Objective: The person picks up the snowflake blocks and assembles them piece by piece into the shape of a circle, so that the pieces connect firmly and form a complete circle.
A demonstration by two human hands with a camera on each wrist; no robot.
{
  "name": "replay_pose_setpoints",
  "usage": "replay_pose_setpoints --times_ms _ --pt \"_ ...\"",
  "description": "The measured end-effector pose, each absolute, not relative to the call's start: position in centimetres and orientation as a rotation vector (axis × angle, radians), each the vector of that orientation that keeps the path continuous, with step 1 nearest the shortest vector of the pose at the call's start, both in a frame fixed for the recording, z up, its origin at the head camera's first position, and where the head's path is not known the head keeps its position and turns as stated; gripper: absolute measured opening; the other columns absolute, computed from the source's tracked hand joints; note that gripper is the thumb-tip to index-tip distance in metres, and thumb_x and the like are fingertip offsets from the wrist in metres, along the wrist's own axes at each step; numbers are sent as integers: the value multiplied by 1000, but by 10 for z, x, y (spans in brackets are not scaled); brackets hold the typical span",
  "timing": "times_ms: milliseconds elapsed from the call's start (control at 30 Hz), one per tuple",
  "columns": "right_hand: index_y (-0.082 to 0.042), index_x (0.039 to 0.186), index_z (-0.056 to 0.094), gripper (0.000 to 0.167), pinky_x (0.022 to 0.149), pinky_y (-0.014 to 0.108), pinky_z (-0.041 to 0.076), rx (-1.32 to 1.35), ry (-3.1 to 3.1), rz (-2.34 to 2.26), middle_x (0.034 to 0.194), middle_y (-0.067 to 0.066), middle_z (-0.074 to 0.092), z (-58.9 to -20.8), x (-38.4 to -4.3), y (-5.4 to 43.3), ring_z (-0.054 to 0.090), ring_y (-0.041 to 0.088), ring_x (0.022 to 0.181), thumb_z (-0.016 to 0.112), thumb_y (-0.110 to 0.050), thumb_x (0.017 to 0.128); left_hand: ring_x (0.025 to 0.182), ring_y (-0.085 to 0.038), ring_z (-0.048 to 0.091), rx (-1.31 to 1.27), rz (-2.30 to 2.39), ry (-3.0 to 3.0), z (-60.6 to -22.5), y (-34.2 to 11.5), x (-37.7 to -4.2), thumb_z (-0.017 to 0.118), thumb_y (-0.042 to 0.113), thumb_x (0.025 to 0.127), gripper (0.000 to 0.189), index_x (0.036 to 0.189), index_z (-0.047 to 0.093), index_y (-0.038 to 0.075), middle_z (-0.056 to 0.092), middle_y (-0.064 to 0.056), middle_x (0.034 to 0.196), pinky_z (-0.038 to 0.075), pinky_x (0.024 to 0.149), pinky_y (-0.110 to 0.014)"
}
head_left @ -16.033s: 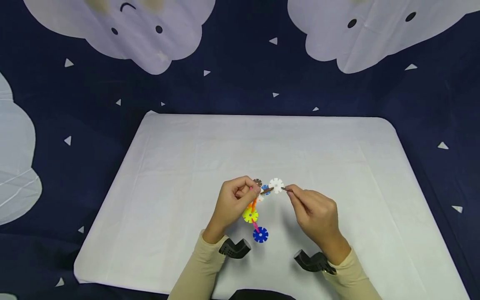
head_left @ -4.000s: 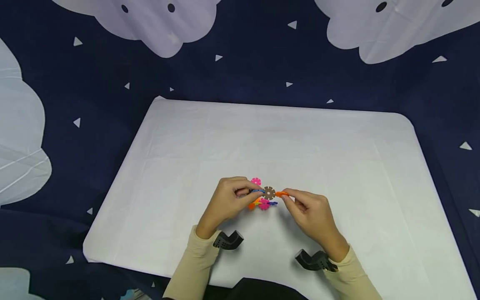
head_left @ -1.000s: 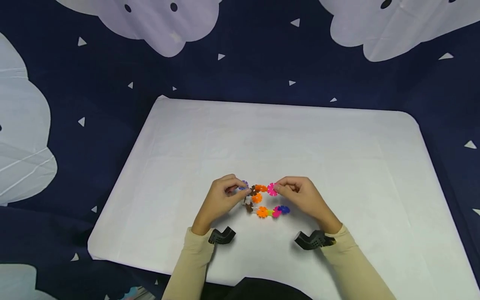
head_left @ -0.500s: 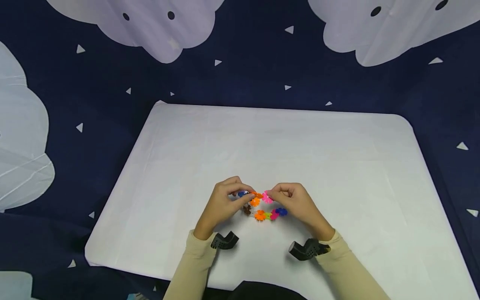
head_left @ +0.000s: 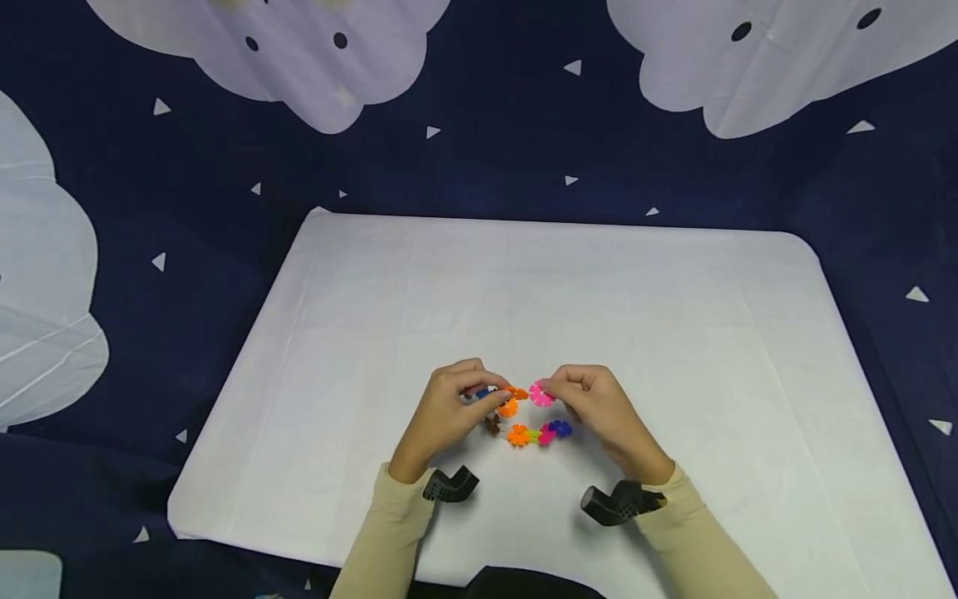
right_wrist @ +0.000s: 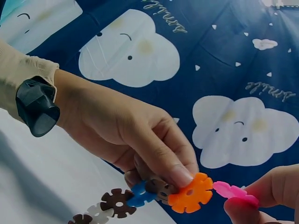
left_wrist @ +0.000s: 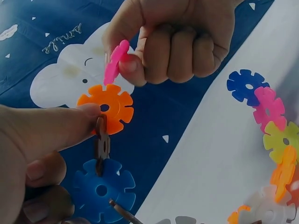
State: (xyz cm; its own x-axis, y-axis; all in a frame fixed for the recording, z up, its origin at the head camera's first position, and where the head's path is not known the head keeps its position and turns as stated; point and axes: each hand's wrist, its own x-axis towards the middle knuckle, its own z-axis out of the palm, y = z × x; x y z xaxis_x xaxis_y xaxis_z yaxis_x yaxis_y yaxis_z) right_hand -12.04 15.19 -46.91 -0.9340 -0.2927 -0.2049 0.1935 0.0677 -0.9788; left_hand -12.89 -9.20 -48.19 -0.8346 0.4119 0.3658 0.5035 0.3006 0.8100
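Observation:
My left hand point(head_left: 452, 412) pinches an orange notched plastic disc point(left_wrist: 119, 105) at one end of a chain of interlocking snowflake discs. A brown disc point(left_wrist: 103, 142) is slotted to the orange one, then a blue disc point(left_wrist: 88, 182). My right hand point(head_left: 609, 416) pinches a single pink notched disc point(right_wrist: 231, 192) between thumb and finger. In both wrist views its edge is right at the orange disc's rim. The chain curves below the hands to its other end, with a yellow disc point(left_wrist: 280, 141), a second pink disc point(left_wrist: 268, 108) and a dark blue disc point(left_wrist: 243, 88).
A white-covered table point(head_left: 374, 291) lies under the hands. Dark blue cloth point(head_left: 494, 158) with white clouds and triangles surrounds it. Black wrist cameras point(head_left: 451, 484) sit on the sleeves; the person's dark clothing point(head_left: 524, 584) shows at the near edge.
Four seconds ago the right hand held an orange disc beside a brown one; an orange disc is now at the left fingers and the right hand holds pink. The hands are closer than one second ago.

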Motion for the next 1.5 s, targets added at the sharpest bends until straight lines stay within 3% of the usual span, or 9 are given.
replay_pose_setpoints --times_ms 233,433,633,833,933,1100,1300,1500 --pt "0 73 62 32 51 26 28 -62 1987 -1944 53 0 31 -470 -119 147 30 18 52 69 -19 98 63 -9 42 -900 -1576 -2465 -480 -88 -130 80 14 91 4 95 80 14 50 8 71 35 57 -23" --pt "6 78 62 32 50 25 26 58 2016 -1939 52 -2 32 -471 -115 144 31 14 49 69 -20 97 63 -4 46 -943 -1523 -2459 -478 -82 -131 78 14 92 4 94 80 10 54 10 74 40 57 -21" --pt "1 76 62 32 48 25 27 212 2030 -2017 50 -3 34 -476 -106 133 33 13 47 70 -21 97 61 -2 49 -934 -1506 -2401 -482 -78 -127 78 11 92 5 95 80 8 53 8 72 43 57 -18" --pt "12 80 62 39 50 24 30 276 2047 -2124 51 -2 36 -480 -96 123 35 13 49 71 -21 98 60 -1 47 -913 -1496 -2394 -483 -78 -123 77 16 94 7 97 80 11 52 9 70 42 55 -18" --pt "14 83 63 44 50 24 26 155 2075 -2054 52 -2 36 -479 -99 127 32 13 49 69 -27 100 61 -5 43 -865 -1510 -2423 -482 -83 -123 77 19 94 7 97 80 14 50 9 70 38 55 -21" --pt "4 93 73 43 49 27 26 -84 2167 -1871 55 2 36 -472 -113 144 30 14 51 63 -37 103 61 -16 40 -727 -1592 -2485 -485 -95 -121 79 20 93 5 96 79 16 46 7 70 31 56 -26" --pt "-11 107 79 22 54 27 34 -345 2614 -1464 65 -2 52 -491 -135 142 40 12 57 69 -29 100 82 -35 52 -644 -1713 -2451 -490 -106 -122 75 21 96 7 98 77 15 56 -4 90 42 72 -34" --pt "-15 112 81 36 58 28 34 -645 2967 -868 79 -3 45 -515 -129 111 39 15 72 84 -37 84 101 -24 59 -645 -1803 -2402 -494 -111 -126 71 16 99 7 100 71 9 62 -7 111 52 88 -42"
